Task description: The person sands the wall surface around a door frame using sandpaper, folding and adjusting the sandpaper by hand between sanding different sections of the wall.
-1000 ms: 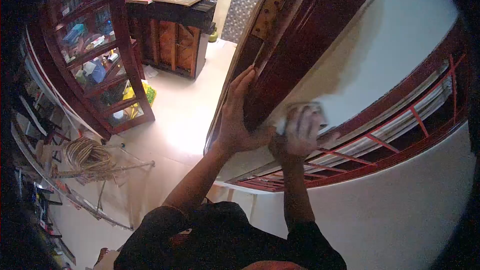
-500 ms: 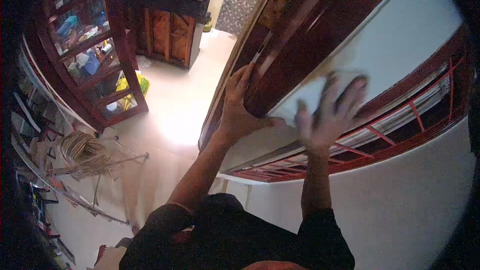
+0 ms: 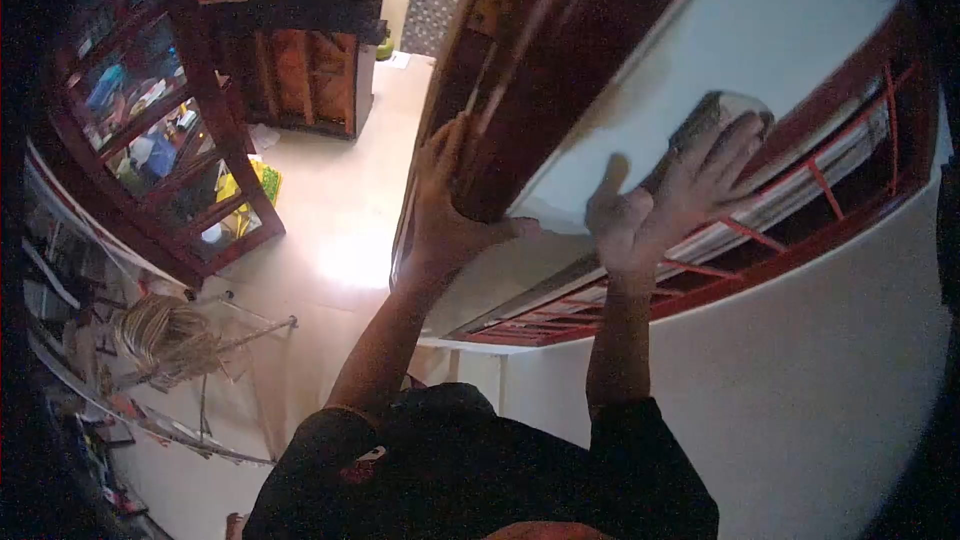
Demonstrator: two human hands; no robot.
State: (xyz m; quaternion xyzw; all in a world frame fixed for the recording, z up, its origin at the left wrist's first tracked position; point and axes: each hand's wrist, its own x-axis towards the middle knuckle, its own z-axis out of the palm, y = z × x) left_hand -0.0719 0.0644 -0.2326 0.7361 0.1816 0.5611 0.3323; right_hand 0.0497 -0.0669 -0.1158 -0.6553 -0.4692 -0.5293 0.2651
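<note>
My left hand (image 3: 450, 205) braces against the dark reddish-brown wooden door frame (image 3: 560, 70). Its fingers stretch up along the frame's left face and its thumb points right, across the frame's edge. On the right, my right hand (image 3: 680, 195) is raised over the white wall surface (image 3: 800, 30), fingers extended and thumb spread wide. A dark grey patch with a paler upper edge (image 3: 715, 115) shows behind its fingertips; whether this is a shadow or a flat thing under the fingers I cannot tell. The exact contact between palm and wall is unclear.
A red-framed window grille (image 3: 780, 235) runs below my right hand. To the left stands a glass-paned wooden door (image 3: 265, 230). A coil of rope-like material (image 3: 160, 330) lies on a metal rack beyond it. A dark wooden counter (image 3: 310, 80) stands at the back.
My right hand has moved up and right along the wall and appears less blurred. My left hand stays on the frame. The whole view has shifted slightly.
</note>
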